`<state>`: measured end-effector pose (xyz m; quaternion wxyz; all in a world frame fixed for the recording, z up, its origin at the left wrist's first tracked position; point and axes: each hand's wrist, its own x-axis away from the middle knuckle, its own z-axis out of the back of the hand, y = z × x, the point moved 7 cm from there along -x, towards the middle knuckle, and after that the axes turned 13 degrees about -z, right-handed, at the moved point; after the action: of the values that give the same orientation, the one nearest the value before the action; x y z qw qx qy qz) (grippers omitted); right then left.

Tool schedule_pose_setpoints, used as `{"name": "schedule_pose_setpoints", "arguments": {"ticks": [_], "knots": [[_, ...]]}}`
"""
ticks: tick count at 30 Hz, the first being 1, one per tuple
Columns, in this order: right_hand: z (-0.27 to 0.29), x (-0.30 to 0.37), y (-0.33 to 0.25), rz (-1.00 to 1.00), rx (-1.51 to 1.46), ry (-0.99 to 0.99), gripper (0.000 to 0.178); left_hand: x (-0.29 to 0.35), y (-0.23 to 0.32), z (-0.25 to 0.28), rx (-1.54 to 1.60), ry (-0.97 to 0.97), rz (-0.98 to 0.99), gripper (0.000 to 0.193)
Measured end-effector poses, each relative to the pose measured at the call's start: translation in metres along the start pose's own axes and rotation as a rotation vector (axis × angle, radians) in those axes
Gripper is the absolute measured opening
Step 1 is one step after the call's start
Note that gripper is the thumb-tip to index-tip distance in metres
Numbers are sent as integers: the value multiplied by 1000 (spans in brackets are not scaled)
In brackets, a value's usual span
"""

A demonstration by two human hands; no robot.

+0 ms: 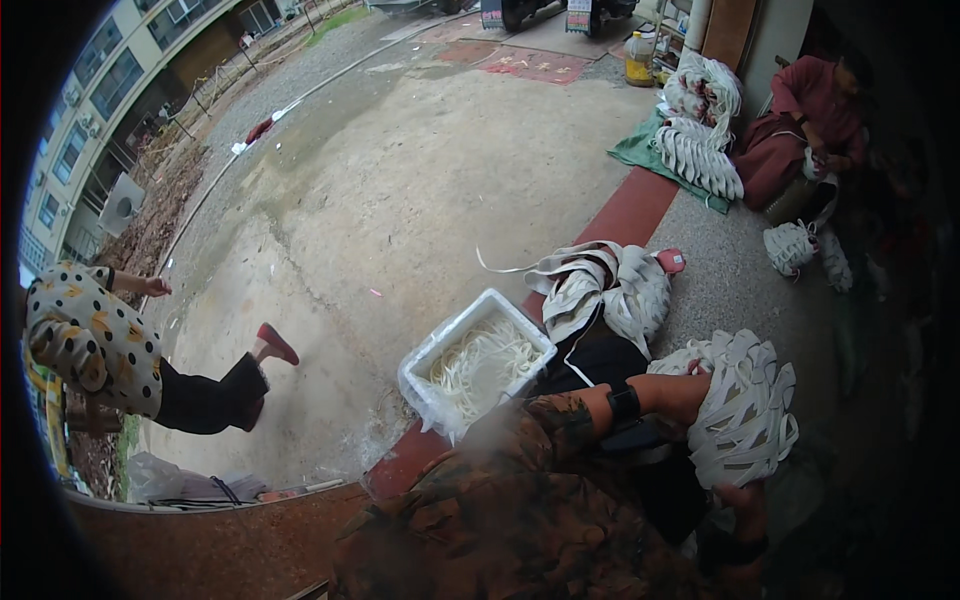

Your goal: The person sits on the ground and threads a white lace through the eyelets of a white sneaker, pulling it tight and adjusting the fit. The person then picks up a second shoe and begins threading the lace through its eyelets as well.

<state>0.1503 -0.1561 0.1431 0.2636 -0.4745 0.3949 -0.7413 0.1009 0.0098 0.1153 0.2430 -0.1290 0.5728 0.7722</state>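
Observation:
A large bundle of overlapping white shoe uppers [745,405] is between my two hands, above my lap. My left hand [690,398] reaches in at the bundle's left side, a dark watch on its wrist. Its fingers are hidden behind the white pieces. At the bundle's lower edge, my right hand [742,500] is closed on it with curled fingers, in dim light. Another pile of white shoe uppers [610,290] lies beyond my left forearm, one piece showing a pink-red end. To its left stands a white foam box [410,370] holding a tangle of white laces [485,365].
At the upper right a seated person [810,120] in dark red handles white pieces, beside stacked uppers [700,155] on a green sack [635,150]. A person in a dotted top [95,340] walks at the left. A yellow jug [638,60] stands near the pillar.

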Motion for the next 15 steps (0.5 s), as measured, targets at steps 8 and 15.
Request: {"name": "schedule_pose_setpoints", "arguments": {"ticks": [8,15], "knots": [[25,-13,41,-245,191,-348,21,0,-29,-22,311,8,37,58],[11,-23,12,-82,141,-427,38,1,-37,-18,188,-21,37,56]]}}
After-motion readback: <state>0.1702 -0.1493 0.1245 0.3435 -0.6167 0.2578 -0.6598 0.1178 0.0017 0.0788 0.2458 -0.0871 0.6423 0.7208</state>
